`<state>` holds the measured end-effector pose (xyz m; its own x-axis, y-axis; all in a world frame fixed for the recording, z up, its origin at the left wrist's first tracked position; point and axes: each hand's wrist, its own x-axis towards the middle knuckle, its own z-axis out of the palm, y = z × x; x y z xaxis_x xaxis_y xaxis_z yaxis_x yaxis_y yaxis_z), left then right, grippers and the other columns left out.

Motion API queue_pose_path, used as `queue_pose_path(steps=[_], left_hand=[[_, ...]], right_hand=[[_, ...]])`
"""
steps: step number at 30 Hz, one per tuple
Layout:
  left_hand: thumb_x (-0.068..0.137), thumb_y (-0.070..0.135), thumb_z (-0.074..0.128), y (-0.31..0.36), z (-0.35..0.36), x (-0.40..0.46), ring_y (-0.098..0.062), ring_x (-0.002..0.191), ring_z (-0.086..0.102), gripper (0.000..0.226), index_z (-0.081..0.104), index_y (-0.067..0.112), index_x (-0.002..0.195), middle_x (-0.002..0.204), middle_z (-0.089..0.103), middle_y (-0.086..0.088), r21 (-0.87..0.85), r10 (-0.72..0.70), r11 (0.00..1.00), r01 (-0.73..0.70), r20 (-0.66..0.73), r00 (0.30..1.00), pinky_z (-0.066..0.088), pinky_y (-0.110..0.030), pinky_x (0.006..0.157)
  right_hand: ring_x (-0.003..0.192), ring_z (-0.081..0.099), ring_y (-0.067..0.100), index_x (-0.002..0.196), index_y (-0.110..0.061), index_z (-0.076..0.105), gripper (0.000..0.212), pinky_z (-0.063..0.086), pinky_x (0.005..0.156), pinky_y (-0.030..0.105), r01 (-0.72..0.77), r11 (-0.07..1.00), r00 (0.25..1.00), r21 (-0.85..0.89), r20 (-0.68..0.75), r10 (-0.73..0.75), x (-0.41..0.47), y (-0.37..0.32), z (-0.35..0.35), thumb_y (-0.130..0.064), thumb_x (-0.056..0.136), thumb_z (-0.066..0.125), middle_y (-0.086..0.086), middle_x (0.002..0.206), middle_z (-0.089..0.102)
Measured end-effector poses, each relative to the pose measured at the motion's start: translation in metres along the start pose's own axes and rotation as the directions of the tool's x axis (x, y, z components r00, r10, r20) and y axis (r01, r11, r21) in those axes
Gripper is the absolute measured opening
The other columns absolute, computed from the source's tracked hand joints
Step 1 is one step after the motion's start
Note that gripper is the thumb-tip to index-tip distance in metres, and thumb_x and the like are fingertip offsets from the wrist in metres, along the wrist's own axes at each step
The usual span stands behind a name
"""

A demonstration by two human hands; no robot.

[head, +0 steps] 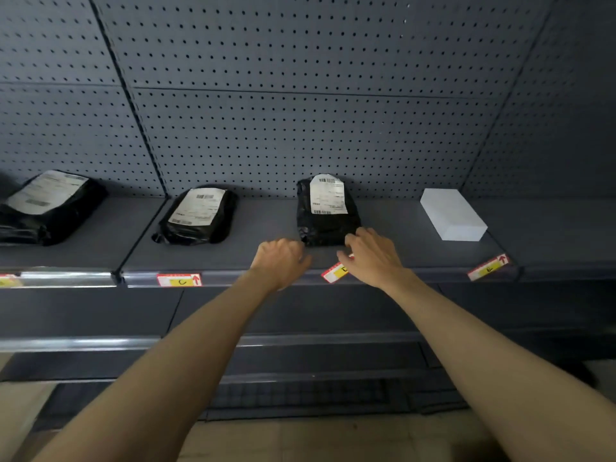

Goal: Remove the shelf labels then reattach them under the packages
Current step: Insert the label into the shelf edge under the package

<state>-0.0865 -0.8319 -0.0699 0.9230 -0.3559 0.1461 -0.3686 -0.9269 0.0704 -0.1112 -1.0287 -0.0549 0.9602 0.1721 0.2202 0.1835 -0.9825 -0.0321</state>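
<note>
A red, white and yellow shelf label marked D (335,272) sits tilted at the shelf's front rail (233,278), below a black package (328,211). My right hand (373,258) pinches the label's upper right end. My left hand (281,261) rests on the shelf edge just left of it, fingers curled, holding nothing that I can see. Label C (180,280) sits straight in the rail under another black package (198,216). Label E (488,268) sits tilted below a white box (451,215).
A third black package (46,205) lies at the far left with a partly visible label (10,281) below it. Grey pegboard (300,95) backs the shelf. Lower shelves (100,343) run beneath, and tan floor shows at the bottom.
</note>
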Motion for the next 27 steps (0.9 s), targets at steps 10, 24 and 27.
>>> queue_pose_path(steps=[10,24,27], left_hand=[[0.092,0.023,0.055,0.055,0.050,0.001,-0.029,0.111,0.054,0.022,0.067,0.010,0.105,0.113,0.063,-0.012,-0.020,-0.036,0.999,0.035,-0.060,0.998,0.046,-0.038,0.088],[0.089,0.011,0.059,0.052,0.051,0.010,-0.025,0.105,0.054,0.013,0.063,0.013,0.101,0.108,0.062,-0.005,0.193,0.140,0.973,-0.127,-0.057,0.989,0.043,-0.033,0.083],[0.091,0.011,0.057,0.049,0.055,0.007,-0.024,0.108,0.053,0.015,0.063,0.014,0.104,0.110,0.062,-0.005,0.173,0.129,0.977,-0.122,-0.026,0.991,0.044,-0.033,0.085]], right_hand=[[0.093,0.056,0.024,0.099,-0.012,0.062,0.014,0.043,0.064,0.033,0.167,0.985,0.985,0.044,-0.055,-0.165,-0.008,0.020,0.034,-0.022,0.096,0.053,0.006,0.098,0.062],[0.095,0.055,0.023,0.096,-0.010,0.071,0.017,0.044,0.085,0.034,0.154,0.987,0.988,-0.033,-0.007,-0.155,-0.017,0.029,0.052,-0.009,0.094,0.054,0.006,0.095,0.064],[0.090,0.057,0.023,0.095,-0.010,0.069,0.016,0.044,0.084,0.034,0.143,0.990,0.990,-0.013,0.001,-0.143,-0.020,0.026,0.059,-0.007,0.094,0.054,0.007,0.094,0.066]])
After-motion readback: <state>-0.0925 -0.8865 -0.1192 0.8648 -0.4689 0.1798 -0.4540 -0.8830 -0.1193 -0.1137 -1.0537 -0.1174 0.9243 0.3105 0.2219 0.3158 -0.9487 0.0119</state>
